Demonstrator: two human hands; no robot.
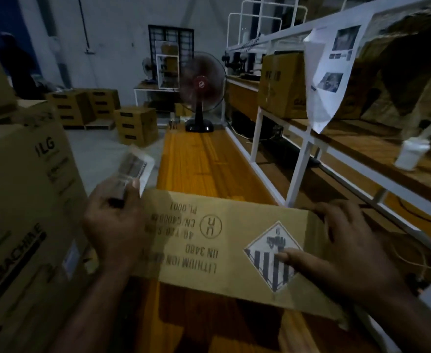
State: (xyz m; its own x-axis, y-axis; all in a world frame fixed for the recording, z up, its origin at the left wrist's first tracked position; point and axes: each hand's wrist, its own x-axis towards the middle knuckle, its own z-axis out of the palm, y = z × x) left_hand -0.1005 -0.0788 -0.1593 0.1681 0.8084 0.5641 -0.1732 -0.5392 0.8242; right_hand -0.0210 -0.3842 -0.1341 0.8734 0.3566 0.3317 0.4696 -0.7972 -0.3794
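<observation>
Head view: an orange wooden tabletop (209, 161) is noted. A cardboard box (222, 245), its print upside down, is seen lying across the near end. The box's right end is grasped by the right hand (341, 250), thumb laid on the diamond label (268, 261). A blurred white packet (133, 166) is gripped by the left hand (115, 222), beside the box's left corner.

left hand (115, 220) grips packet (133, 166), perhaps labels | right hand (341, 250) holds carton (209, 253)
</observation>
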